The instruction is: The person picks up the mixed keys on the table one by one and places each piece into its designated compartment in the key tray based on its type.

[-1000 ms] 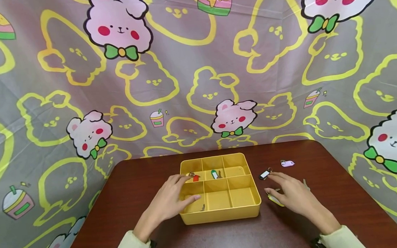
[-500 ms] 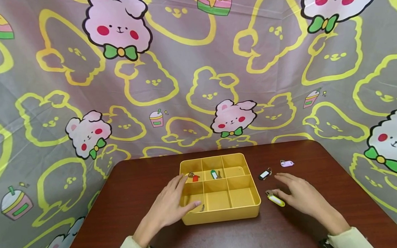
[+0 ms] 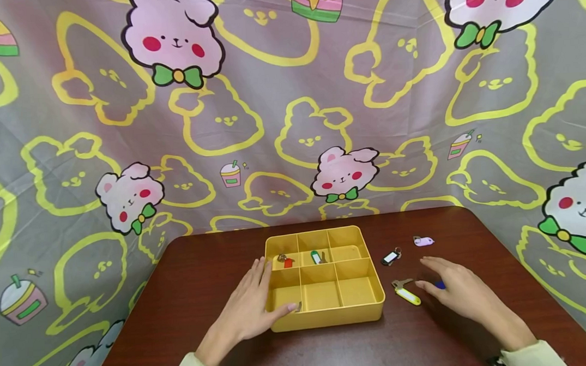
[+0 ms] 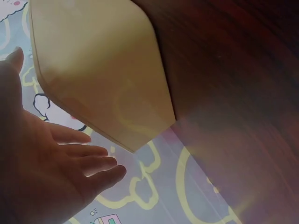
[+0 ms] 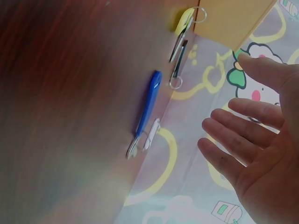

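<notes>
A yellow six-compartment box (image 3: 328, 317) sits mid-table. My left hand (image 3: 244, 308) hovers at its left side with fingers extended, thumb over the front left compartment. In the left wrist view those fingers (image 4: 100, 163) are relaxed and hold nothing. To the right of the box, my right hand (image 3: 470, 298) is held above the table, fingers loosely spread and holding nothing. Beneath it lies a blue key tag (image 5: 149, 102), mostly hidden in the head view. Close to its thumb is a yellow key tag (image 3: 408, 296) with a key. A black key tag (image 3: 390, 257) and a lilac key tag (image 3: 424, 241) lie farther back.
Inside the box, a red key tag (image 3: 289, 263) is in the back left compartment and a green key tag (image 3: 316, 257) in the back middle one. A key (image 3: 299, 306) shows partly in the front left. A patterned cloth (image 3: 271, 129) hangs behind the table.
My right hand has moved right, off the yellow key tag, which is now uncovered along with its key. A bit of the blue tag has come into view. The left hand has barely shifted.
</notes>
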{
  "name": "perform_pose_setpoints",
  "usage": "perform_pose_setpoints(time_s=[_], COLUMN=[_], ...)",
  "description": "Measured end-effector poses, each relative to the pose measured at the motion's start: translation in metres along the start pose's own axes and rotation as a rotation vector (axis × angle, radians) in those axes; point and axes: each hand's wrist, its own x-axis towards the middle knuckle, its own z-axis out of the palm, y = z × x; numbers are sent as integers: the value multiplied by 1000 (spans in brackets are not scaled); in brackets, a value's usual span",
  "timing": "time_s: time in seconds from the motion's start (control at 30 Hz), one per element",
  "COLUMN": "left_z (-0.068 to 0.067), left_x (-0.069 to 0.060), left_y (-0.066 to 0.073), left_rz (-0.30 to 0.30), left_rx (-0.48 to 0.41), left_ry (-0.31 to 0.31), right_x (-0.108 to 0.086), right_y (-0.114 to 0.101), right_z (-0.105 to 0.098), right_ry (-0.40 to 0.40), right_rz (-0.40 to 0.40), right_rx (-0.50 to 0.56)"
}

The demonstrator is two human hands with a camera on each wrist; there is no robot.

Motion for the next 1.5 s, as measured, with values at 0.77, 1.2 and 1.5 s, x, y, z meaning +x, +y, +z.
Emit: perform_pose_setpoints(time_s=[0.77,1.2,1.5], left_z=[9,11,10], left_x=[-3,-3,-3], left_y=[-1,-1,0], left_rz=[-2,-1,7], left_rx=[34,29,19], left_ry=[1,-27,-31], right_x=[-13,-17,-14], right_y=[28,45,52], right_z=[-9,-9,-9], right_ry=[-91,-116,-161], right_rz=[59,32,23], right_rx=[4,-28,-39])
